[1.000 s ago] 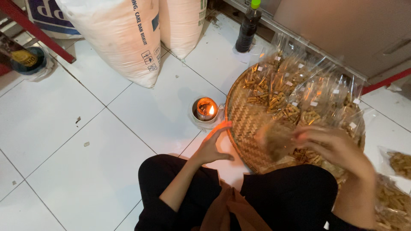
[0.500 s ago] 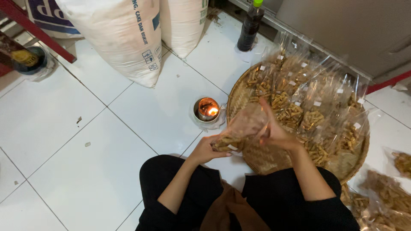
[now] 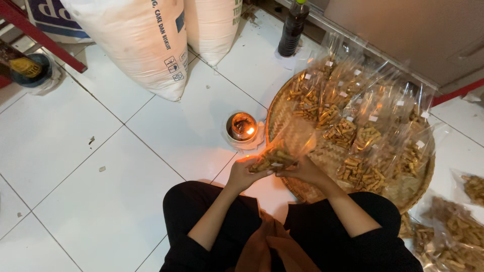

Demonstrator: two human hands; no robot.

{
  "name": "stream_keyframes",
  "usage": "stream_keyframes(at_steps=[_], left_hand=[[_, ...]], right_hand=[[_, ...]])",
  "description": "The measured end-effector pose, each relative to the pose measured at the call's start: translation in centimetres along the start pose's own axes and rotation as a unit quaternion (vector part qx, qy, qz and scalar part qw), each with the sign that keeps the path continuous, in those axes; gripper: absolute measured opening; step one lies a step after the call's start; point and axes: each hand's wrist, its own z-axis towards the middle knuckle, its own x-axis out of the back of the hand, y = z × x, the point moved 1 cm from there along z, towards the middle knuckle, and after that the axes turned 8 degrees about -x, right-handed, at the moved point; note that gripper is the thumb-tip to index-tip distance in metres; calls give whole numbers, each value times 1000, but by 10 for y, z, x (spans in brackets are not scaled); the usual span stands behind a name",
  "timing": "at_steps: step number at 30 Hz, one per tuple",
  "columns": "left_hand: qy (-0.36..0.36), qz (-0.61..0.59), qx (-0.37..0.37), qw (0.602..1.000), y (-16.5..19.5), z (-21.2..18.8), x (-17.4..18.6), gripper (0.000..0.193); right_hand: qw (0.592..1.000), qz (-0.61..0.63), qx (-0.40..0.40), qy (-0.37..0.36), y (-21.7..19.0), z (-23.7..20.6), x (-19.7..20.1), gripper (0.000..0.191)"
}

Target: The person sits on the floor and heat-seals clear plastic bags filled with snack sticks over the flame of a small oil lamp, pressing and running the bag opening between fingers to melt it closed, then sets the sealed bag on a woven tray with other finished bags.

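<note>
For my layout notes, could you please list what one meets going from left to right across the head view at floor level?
Blue round container → large white sack → small lit flame pot → clear plastic bag of brown snack sticks held in both hands → round woven bamboo tray → loose snack bags on the tiles.

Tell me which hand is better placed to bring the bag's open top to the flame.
Probably the left hand: it grips the clear snack bag on the side nearest the small lit burner. The right hand holds the side toward the woven tray, farther from the flame.
</note>
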Motion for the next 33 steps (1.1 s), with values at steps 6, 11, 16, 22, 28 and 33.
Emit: stream_keyframes(at_steps=[6, 11, 16, 22, 28, 33], left_hand=[[-22, -54, 29, 998, 12, 6, 1, 76], [-105, -326, 124, 931, -20, 5, -12, 49], [-246, -448, 7, 859, -62, 1, -30, 37], [-407, -528, 43, 744, -44, -14, -27, 76], [-366, -512, 0, 777, -25, 1, -21, 92], [-292, -310, 40, 904, -70, 1, -21, 81]], right_hand=[[981, -173, 61, 65, 12, 0, 6, 58], [945, -309, 19, -107, -2, -8, 32, 62], [966, -189, 40, -172, -21, -9, 29, 84], [927, -81, 150, -333, -32, 0, -21, 34], [868, -172, 304, -353, -36, 4, -22, 40], [995, -39, -89, -4, 3, 8, -14, 38]])
